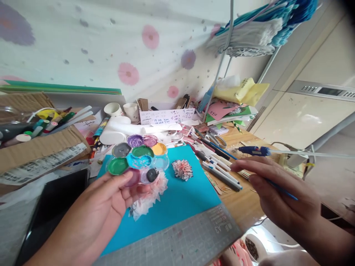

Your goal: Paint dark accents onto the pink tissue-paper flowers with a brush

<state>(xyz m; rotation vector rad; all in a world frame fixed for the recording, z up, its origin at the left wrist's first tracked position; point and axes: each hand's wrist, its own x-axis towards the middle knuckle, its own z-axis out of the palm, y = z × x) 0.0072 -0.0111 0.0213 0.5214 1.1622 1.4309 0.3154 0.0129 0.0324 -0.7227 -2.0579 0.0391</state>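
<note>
My left hand holds a clear flower-shaped paint palette by its near edge, thumb on top. Its wells contain purple, pink, grey, green, orange, blue and black paint. My right hand is closed around a thin blue paintbrush, which slants up and left over the pens; its tip is hard to make out. Below the palette, a pale pink and white ruffled paper flower lies partly hidden on a blue sheet. A smaller ruffled flower with dark edges sits on the same sheet.
A grey cutting mat lies under the sheet. Several pens and scissors are to the right, near a blue glue gun. A cardboard box of markers and a black tablet-like slab are left. Paper cups stand behind.
</note>
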